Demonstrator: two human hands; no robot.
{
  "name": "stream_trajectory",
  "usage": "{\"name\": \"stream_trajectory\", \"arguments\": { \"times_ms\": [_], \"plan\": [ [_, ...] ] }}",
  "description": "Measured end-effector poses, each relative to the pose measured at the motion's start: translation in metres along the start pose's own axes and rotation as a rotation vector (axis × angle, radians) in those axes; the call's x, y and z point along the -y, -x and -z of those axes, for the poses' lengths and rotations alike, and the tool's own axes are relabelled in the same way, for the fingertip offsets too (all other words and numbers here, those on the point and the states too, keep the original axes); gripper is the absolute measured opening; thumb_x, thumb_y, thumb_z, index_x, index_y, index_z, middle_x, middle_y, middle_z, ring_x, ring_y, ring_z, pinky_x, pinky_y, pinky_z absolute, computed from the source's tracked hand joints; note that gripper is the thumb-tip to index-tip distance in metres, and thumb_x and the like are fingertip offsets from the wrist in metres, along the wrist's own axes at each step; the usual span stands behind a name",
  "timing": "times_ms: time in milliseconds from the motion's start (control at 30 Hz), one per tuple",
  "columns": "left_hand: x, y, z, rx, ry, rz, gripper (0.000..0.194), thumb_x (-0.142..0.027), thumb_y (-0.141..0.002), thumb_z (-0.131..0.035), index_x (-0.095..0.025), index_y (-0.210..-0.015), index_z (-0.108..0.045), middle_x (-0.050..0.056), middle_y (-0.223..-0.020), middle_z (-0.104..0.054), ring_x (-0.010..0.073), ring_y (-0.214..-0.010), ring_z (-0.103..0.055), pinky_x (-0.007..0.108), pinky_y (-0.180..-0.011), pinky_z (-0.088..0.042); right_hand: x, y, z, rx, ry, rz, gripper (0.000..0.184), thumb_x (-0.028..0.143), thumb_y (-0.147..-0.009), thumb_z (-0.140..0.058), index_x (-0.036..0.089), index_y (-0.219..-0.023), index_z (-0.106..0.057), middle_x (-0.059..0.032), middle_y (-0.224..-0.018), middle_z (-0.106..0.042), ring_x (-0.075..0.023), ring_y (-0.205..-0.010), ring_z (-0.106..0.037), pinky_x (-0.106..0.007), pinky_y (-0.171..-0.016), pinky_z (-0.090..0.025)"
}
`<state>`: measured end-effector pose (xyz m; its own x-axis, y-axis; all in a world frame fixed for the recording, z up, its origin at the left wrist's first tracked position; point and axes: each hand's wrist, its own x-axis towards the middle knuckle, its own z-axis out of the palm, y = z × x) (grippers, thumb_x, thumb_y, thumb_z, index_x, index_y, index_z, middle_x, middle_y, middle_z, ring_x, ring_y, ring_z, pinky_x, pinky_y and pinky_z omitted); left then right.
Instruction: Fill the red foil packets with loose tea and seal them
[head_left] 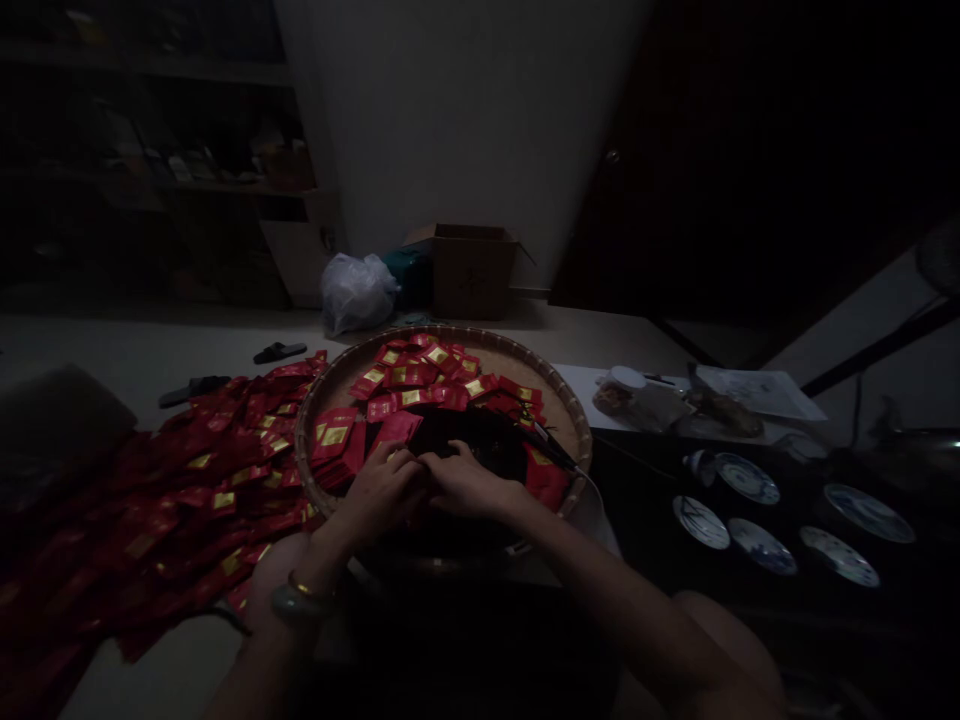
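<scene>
Open floor point(195, 345), basket rim point(302, 440), 2 hands point(386, 485) point(471, 485) inside

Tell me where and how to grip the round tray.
Probably best by its raised rim, left and right sides together, coming from outside: it is wide and round, the rim stands proud all round, and red packets lie loose inside, so keep it level.

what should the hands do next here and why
Perhaps slide the left hand forward to the red packet just beyond it in the round basket, since that packet lies close by. The right hand is beside the left over a dark area, too dim to show whether either hand holds something.
</scene>
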<state>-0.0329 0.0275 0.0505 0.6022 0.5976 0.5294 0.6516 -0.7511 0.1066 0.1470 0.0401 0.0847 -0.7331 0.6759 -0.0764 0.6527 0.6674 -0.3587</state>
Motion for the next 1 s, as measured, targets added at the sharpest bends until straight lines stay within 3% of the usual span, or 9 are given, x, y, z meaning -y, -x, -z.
{"name": "stream_trajectory", "arguments": {
  "times_ms": [100,267,433,533,633,767,900,1000],
  "plan": [
    [0.003,-0.002,0.005,0.063,-0.043,-0.024,0.006,-0.017,-0.084,-0.055,-0.018,-0.081,-0.061,0.004,-0.084,-0.061,0.02,-0.088,-0.054,0.042,-0.093,-0.043,-0.002,0.001,-0.009,-0.108,0.032,-0.036,0.037,0.021,-0.078,-0.064,0.013,-0.11,-0.05,-0.0086,-0.088,-0.071,-0.0227,-0.089,-0.066,-0.049,-0.104,-0.02],
    [0.0,-0.007,0.005,-0.007,-0.027,-0.059,0.013,-0.016,-0.088,-0.05,-0.019,-0.08,-0.061,0.001,-0.084,-0.062,0.0182,-0.095,-0.054,0.042,-0.098,-0.041,-0.004,0.004,-0.007,-0.158,0.131,-0.008,0.009,0.027,-0.081,-0.063,0.018,-0.082,-0.062,-0.0058,-0.085,-0.07,-0.0195,-0.088,-0.061,-0.048,-0.102,-0.021],
    [-0.006,-0.011,0.016,-0.032,-0.014,-0.021,0.005,-0.021,-0.081,-0.061,-0.02,-0.085,-0.064,0.006,-0.095,-0.058,0.0248,-0.109,-0.046,0.041,-0.091,-0.046,-0.011,0.008,0.009,-0.184,0.24,0.182,0.01,0.022,-0.085,-0.058,0.018,-0.08,-0.065,-0.0038,-0.083,-0.07,-0.0198,-0.097,-0.052,-0.04,-0.093,-0.027],
    [-0.004,-0.009,0.018,0.023,-0.055,-0.007,0.009,-0.021,-0.075,-0.065,-0.018,-0.083,-0.065,0.009,-0.107,-0.054,0.0277,-0.111,-0.043,0.043,-0.092,-0.045,-0.014,0.015,0.008,-0.135,0.278,0.329,0.01,0.023,-0.086,-0.058,0.018,-0.081,-0.065,-0.0023,-0.083,-0.07,-0.0192,-0.099,-0.05,-0.033,-0.082,-0.031],
    [-0.005,-0.005,0.014,0.103,-0.085,-0.029,0.003,-0.019,-0.076,-0.065,-0.018,-0.073,-0.066,0.009,-0.107,-0.053,0.0264,-0.107,-0.045,0.041,-0.09,-0.047,-0.011,0.023,0.003,-0.051,0.329,0.394,0.012,0.021,-0.086,-0.056,0.018,-0.079,-0.065,-0.0028,-0.078,-0.07,-0.019,-0.093,-0.05,-0.032,-0.078,-0.032],
    [-0.014,-0.005,0.012,0.165,-0.115,-0.03,0.005,-0.022,-0.077,-0.066,-0.02,-0.073,-0.067,0.009,-0.105,-0.052,0.0261,-0.104,-0.046,0.042,-0.085,-0.048,-0.002,0.027,-0.003,-0.008,0.364,0.29,0.017,0.026,-0.086,-0.055,0.016,-0.078,-0.066,-0.008,-0.075,-0.069,-0.0217,-0.09,-0.051,-0.034,-0.078,-0.033],
    [-0.017,-0.008,0.01,0.109,-0.106,-0.079,0.005,-0.021,-0.079,-0.063,-0.021,-0.079,-0.068,0.009,-0.107,-0.052,0.0244,-0.102,-0.047,0.039,-0.084,-0.048,-0.001,0.021,-0.007,0.003,0.388,0.149,0.015,0.02,-0.086,-0.053,0.015,-0.083,-0.067,-0.0116,-0.077,-0.07,-0.0243,-0.095,-0.052,-0.035,-0.077,-0.036],
    [-0.014,-0.005,0.005,0.059,-0.083,-0.071,0.01,-0.018,-0.081,-0.059,-0.021,-0.084,-0.068,0.008,-0.108,-0.054,0.0224,-0.098,-0.051,0.036,-0.08,-0.048,-0.005,0.019,-0.007,-0.011,0.373,0.139,0.014,0.014,-0.084,-0.053,0.013,-0.09,-0.066,-0.0123,-0.078,-0.07,-0.0256,-0.097,-0.053,-0.036,-0.078,-0.038]
  ]
}}
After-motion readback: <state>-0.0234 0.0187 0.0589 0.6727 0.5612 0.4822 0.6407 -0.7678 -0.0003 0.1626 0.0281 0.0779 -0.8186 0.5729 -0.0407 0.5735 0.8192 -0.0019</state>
